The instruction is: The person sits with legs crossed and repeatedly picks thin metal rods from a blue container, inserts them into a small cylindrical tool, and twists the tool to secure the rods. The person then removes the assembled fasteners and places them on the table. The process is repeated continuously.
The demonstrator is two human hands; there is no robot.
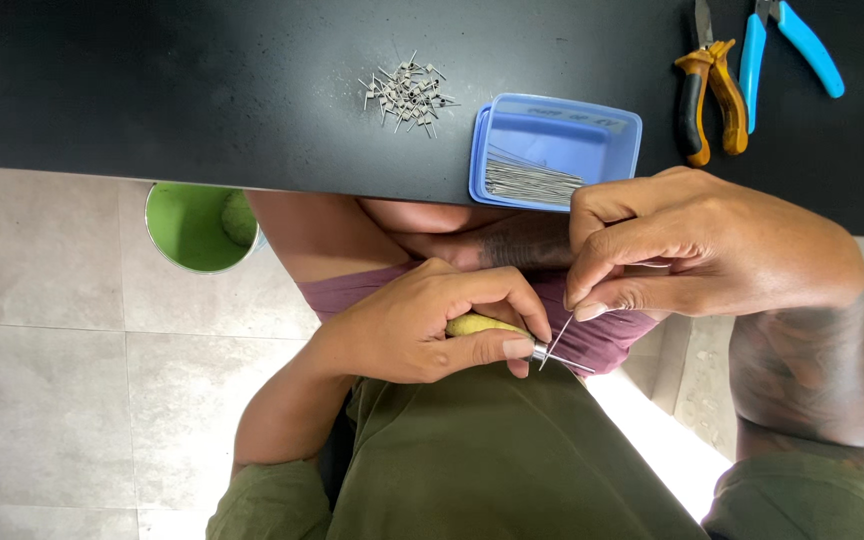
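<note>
Taking the black table [202, 90] as the landmark, its front edge runs straight across the view, and both hands work below that edge, off the tabletop and over the person's lap. The space between edge and lap is tight: a bare knee and purple shorts fill it.

The left hand [422, 325] is curled around a small yellow-handled tool [477, 324], thumb and forefinger pressed near its metal tip. The right hand [692, 250] pinches a thin straight wire [555, 340] between thumb and forefinger, its knuckles just under the table edge. The wire is fine, grey and stiff, slanting down to meet the tool's tip, where a second thin metal piece sticks out sideways.

On the table, a blue plastic tray [592, 125] sits right at the edge, just above the right hand, with a bundle of cut wires [530, 182] lying in it. Further in from the edge lies a small heap of bent wire pieces [407, 95]. Orange-handled pliers [710, 100] and blue-handled pliers [787, 45] lie well back towards the far side. Below the edge, a green bin [192, 225] stands on the tiled floor.
</note>
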